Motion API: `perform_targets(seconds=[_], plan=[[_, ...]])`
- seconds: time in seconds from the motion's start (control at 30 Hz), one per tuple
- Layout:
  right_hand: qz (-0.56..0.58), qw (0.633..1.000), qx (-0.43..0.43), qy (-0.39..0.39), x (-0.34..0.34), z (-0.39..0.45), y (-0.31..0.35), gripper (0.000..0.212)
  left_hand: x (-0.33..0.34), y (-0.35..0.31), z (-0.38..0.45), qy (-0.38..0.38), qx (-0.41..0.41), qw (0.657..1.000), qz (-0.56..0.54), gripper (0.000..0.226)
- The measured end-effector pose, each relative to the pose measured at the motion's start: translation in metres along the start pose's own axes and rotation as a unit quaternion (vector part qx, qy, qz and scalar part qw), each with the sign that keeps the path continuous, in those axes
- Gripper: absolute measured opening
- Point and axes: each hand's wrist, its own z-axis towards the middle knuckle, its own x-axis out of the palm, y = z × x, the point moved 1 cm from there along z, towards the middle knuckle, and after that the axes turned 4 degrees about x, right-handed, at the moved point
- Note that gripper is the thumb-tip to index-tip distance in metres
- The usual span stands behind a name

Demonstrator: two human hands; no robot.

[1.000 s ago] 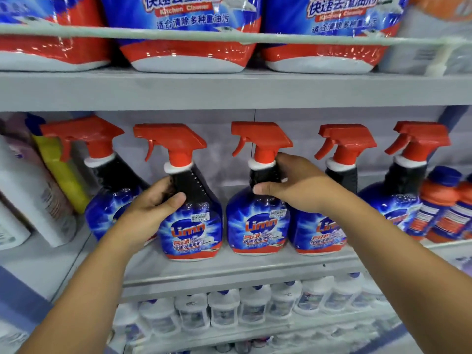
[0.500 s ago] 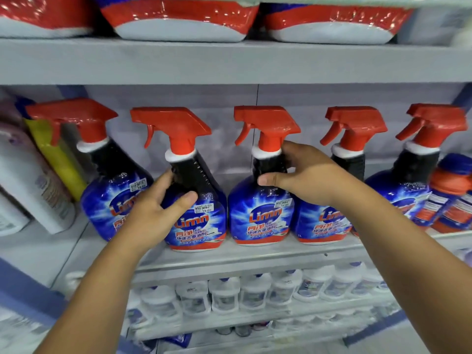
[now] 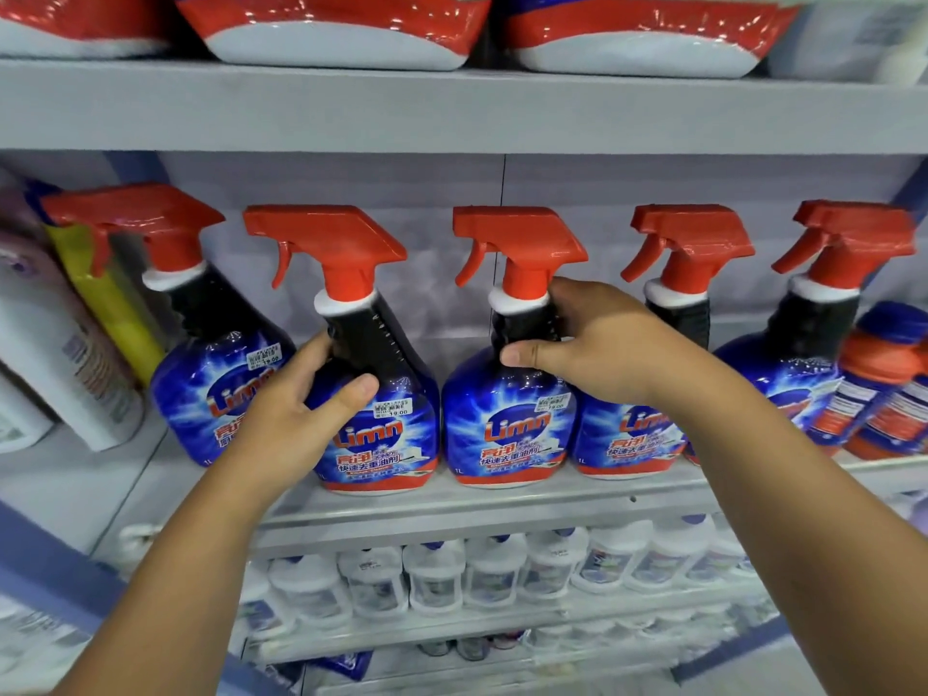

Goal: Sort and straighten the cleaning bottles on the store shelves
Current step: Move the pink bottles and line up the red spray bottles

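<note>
Several blue spray bottles with red trigger heads stand in a row on the middle shelf (image 3: 482, 504). My left hand (image 3: 296, 409) grips the black neck of the second spray bottle (image 3: 381, 434), which stands upright. Wrapped around the neck of the third spray bottle (image 3: 507, 434), just under its white collar, is my right hand (image 3: 597, 349). The first spray bottle (image 3: 206, 389) leans left. A fourth spray bottle (image 3: 627, 439) stands partly hidden behind my right wrist. Further right is a fifth spray bottle (image 3: 808, 339).
Leaning white and yellow bottles (image 3: 75, 354) crowd the shelf's left end. Orange bottles with blue caps (image 3: 884, 384) stand at the right. Red and white refill bags (image 3: 331, 37) fill the shelf above. Small white bottles (image 3: 492, 570) line the shelf below.
Both hands keep their grips. The second and third bottles now stand a little closer together and more square to the front. The camera has tilted down slightly.
</note>
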Motion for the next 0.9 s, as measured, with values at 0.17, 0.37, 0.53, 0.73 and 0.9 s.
perform_targets(seconds=[0.17,0.37,0.53,0.73,0.9], plan=[[-0.015,1.000,-0.009,-0.011,0.0004,-0.0026,-0.0011,0.042,0.0015,-0.0012,-0.0006,-0.005,0.003,1.000,0.006,0.033],[-0.001,1.000,-0.010,-0.007,0.0015,-0.0006,-0.0017,0.043,0.0016,-0.0021,-0.0020,-0.007,-0.001,1.000,0.011,0.031],[-0.003,1.000,-0.005,-0.017,0.0046,-0.0034,-0.0029,0.046,0.0027,-0.0035,-0.0037,-0.015,0.010,0.999,0.033,0.031],[0.007,1.000,0.000,-0.023,0.0085,-0.0045,-0.0035,0.049,0.0030,-0.0024,-0.0041,-0.015,0.014,0.999,0.032,0.028],[0.012,0.999,0.013,-0.037,0.0099,-0.0066,-0.0025,0.053,0.0008,0.0009,-0.0016,0.006,0.015,0.999,0.052,0.028]])
